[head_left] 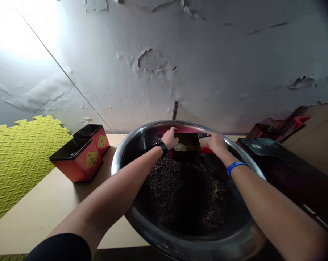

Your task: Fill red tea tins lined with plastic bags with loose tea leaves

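A large steel bowl (pixel 142 232) holds dark loose tea leaves (pixel 166 185). Over its far part is an open rectangular tin (pixel 184 155), dark inside, with something pale and clear within. My left hand (pixel 169 138), wearing a black wristband, grips the tin's left side. At its right, my right hand (pixel 217 144), above a blue wristband, has its fingers closed around a red and pale object (pixel 205 144) whose shape is partly hidden, touching or very near the tin.
Two open red tins (pixel 76 165) with yellow labels stand on the pale table (pixel 52 203) left of the bowl. Dark lidded tins (pixel 264 146) are at the right. Yellow foam mats (pixel 25 156) lie far left, and a peeling wall (pixel 153 90) rises behind.
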A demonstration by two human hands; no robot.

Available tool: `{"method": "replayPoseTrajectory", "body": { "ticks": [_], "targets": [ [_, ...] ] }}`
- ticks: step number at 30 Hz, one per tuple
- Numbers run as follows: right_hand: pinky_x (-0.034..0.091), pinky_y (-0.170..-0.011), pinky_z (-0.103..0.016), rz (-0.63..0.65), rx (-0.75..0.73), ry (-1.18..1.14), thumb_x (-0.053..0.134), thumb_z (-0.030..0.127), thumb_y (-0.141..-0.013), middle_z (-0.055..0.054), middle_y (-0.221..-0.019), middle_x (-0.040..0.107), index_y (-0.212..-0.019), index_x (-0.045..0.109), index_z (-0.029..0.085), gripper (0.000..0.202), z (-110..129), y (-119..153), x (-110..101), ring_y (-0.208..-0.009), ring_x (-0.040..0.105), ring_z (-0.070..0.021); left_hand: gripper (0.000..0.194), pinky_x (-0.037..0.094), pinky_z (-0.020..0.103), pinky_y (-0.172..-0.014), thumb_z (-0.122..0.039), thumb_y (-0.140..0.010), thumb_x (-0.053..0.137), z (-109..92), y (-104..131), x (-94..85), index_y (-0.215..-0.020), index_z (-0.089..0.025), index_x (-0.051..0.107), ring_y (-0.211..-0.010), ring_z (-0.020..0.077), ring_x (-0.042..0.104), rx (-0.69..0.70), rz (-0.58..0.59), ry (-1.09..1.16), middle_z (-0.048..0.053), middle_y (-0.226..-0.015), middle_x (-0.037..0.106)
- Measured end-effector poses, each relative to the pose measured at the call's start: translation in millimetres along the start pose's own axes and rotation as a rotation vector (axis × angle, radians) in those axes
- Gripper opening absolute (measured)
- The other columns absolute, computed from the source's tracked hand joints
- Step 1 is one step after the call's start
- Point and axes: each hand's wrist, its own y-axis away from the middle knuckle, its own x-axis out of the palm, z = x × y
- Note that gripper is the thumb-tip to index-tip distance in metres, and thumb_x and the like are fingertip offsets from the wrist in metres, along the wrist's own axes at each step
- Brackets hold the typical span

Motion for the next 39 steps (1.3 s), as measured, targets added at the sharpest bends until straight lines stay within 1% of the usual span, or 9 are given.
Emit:
{"method": "replayPoseTrajectory", "body": {
  "ticks": [2, 6, 11, 17, 19, 24, 30, 35, 39],
  "targets": [
    [0.037, -0.062, -0.028, 0.031, -0.069, -0.010, 0.048, 0.017, -0.071, -0.011, -0.085, 0.061, -0.083, 0.061, 0.016, 0.018, 7.3, 3.7, 4.3, -0.074, 0.054, -0.0197, 0.029, 0.037, 0.029, -0.083, -0.010, -0.067, 0.049, -2.9, 1.2, -6.5, -0.094, -0.017, 0.048, -0.091, 0.0188, 0.048, 0.093, -0.044, -0.050, 0.008, -0.095, 0.052],
    [0.037, -0.073, -0.029, -0.135, -0.315, -0.102, 0.036, 0.023, -0.081, -0.012, -0.098, 0.059, -0.097, 0.057, 0.016, 0.027, 43.4, 10.5, -8.5, -0.088, 0.052, -0.0206, 0.018, 0.038, 0.029, -0.083, -0.010, -0.066, 0.048, -8.5, 3.1, -20.3, -0.082, -0.017, 0.052, -0.087, 0.0178, 0.047, 0.238, -0.045, -0.082, 0.007, -0.094, 0.049],
    [0.038, -0.062, -0.025, 0.322, -0.543, -0.090, 0.053, 0.022, -0.070, -0.008, -0.072, 0.063, -0.076, 0.062, 0.017, 0.011, 76.2, 34.2, 4.9, -0.067, 0.057, -0.0178, 0.019, 0.042, 0.029, -0.075, -0.008, -0.063, 0.049, -7.8, 1.0, -20.0, -0.081, -0.015, 0.054, -0.077, 0.0170, 0.051, 0.253, 0.012, -0.074, 0.006, -0.080, 0.054],
    [0.040, -0.062, -0.024, 0.319, -0.554, -0.151, 0.049, 0.013, -0.067, -0.007, -0.075, 0.064, -0.074, 0.060, 0.017, 0.013, 74.3, 29.3, 4.1, -0.069, 0.057, -0.0165, 0.020, 0.043, 0.025, -0.071, -0.011, -0.067, 0.055, -0.9, -2.5, -19.5, -0.086, -0.015, 0.055, -0.073, 0.0146, 0.054, 0.238, 0.022, 0.044, 0.004, -0.077, 0.060],
    [0.042, -0.066, -0.024, 0.251, -0.489, -0.350, 0.046, 0.016, -0.070, -0.004, -0.082, 0.063, -0.078, 0.058, 0.018, 0.015, 67.3, 20.1, -5.9, -0.074, 0.056, -0.0148, 0.018, 0.043, 0.025, -0.073, -0.016, -0.069, 0.057, -1.8, -3.8, -22.7, -0.087, -0.015, 0.056, -0.075, 0.0141, 0.054, 0.206, -0.030, 0.084, 0.004, -0.080, 0.061],
    [0.046, -0.054, -0.025, 0.274, 0.058, -0.984, 0.047, 0.016, -0.070, 0.000, -0.068, 0.056, -0.080, 0.050, 0.018, 0.010, 52.6, 6.6, -10.9, -0.055, 0.052, -0.0104, 0.019, 0.041, 0.023, -0.078, -0.027, -0.079, 0.048, -12.4, -4.2, -24.4, -0.087, -0.016, 0.062, -0.082, 0.0143, 0.055, 0.128, -0.020, 0.129, 0.005, -0.090, 0.063],
    [0.044, -0.049, -0.022, 0.380, 0.173, -1.271, 0.042, 0.015, -0.070, 0.002, -0.062, 0.051, -0.077, 0.047, 0.018, 0.009, 47.6, 3.4, -16.5, -0.051, 0.048, -0.0084, 0.026, 0.040, 0.024, -0.081, -0.026, -0.070, 0.060, -14.3, -1.1, -18.6, -0.095, -0.019, 0.061, -0.087, 0.0172, 0.055, 0.122, 0.053, 0.078, 0.004, -0.095, 0.062],
    [0.045, -0.057, -0.026, 0.416, 0.008, -1.076, 0.042, 0.045, -0.076, -0.005, -0.077, 0.059, -0.089, 0.054, 0.018, 0.034, 52.9, 7.9, -23.6, -0.059, 0.053, -0.0111, 0.016, 0.037, 0.026, -0.084, -0.019, -0.078, 0.047, -20.6, 3.5, -20.9, -0.088, -0.016, 0.060, -0.087, 0.0171, 0.053, 0.212, -0.077, -0.004, 0.006, -0.091, 0.061],
    [0.042, -0.065, -0.025, 0.182, -0.167, -0.555, 0.059, 0.032, -0.064, -0.005, -0.077, 0.062, -0.078, 0.061, 0.017, 0.021, 49.8, 6.1, -23.3, -0.071, 0.054, -0.0148, 0.022, 0.038, 0.027, -0.074, -0.017, -0.083, 0.038, -31.4, 7.5, -17.4, -0.101, -0.017, 0.050, -0.078, 0.0177, 0.054, 0.153, -0.113, -0.009, 0.008, -0.083, 0.060]
  ]
}}
